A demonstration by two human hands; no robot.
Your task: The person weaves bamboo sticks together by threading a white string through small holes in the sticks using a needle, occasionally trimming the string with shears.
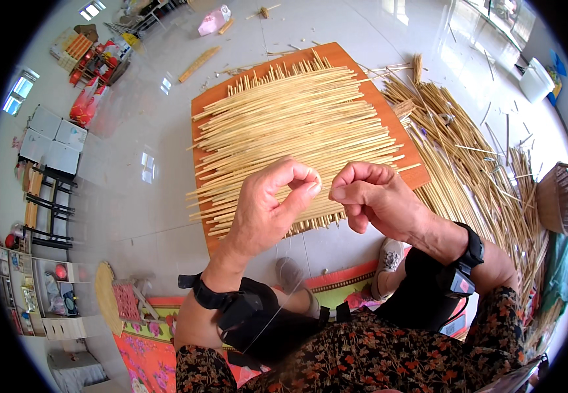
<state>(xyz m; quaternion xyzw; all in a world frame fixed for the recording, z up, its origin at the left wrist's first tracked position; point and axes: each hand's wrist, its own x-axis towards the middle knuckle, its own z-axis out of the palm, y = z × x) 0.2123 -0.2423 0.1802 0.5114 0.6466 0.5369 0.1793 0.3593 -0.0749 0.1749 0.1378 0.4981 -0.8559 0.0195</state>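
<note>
Above the near edge of a layer of pale straw stalks (290, 124), my two hands face each other a short gap apart. Thumb and forefinger of my left hand (264, 203) are pinched together. A thin pale thread (273, 319) hangs below that hand and crosses my lap; its upper end is hidden behind the hand. My right hand (382, 200) also pinches, its other fingers curled in. Whatever sits between its fingertips is too small to make out. The stalks lie side by side across a reddish-brown board (337, 57), their ends sticking out past its left side.
Loose stalks (474, 177) are heaped on the floor to the right, beside a wicker basket (554, 200). A wooden strip (200, 63) and a pink bag (214, 20) lie beyond the board. A flowered mat (143, 354) is under my feet, with a small stool (130, 299) at left.
</note>
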